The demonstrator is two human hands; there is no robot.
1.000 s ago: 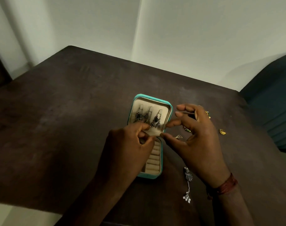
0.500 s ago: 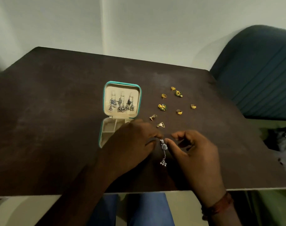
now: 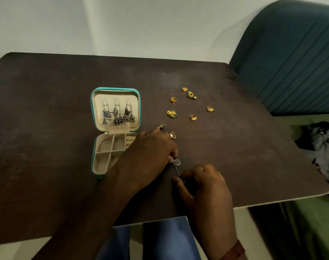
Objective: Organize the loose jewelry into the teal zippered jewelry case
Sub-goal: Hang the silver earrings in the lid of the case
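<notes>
Dark brown tabletop (image 3: pixel 47 113) carries the open teal zippered jewelry case (image 3: pixel 115 128); at its four o'clock, left hand (image 3: pixel 150 149) and right hand (image 3: pixel 206 182) pinch opposite ends of a silver flower-headed dangle earring (image 3: pixel 177 167). Next, I judge, it goes onto the lid's hooks, past two small triangular pieces (image 3: pixel 172 135); gold rings (image 3: pixel 193 117) wait at two o'clock.

I am looking down at a dark brown table (image 3: pixel 47 113) with a matte, slightly scuffed top and rounded far corners. Behind the table a plain pale wall (image 3: pixel 160 25) is rising, with a vertical corner line (image 3: pixel 93 25) running down it. To the right of the table a teal chair (image 3: pixel 291 59) with ribbed padding is standing close against the table's far right corner. Below the chair, beside the table's right edge, a dark crumpled cloth (image 3: pixel 321 141) is lying on a greenish surface (image 3: pixel 310 222). The light is looking dim and even.
</notes>
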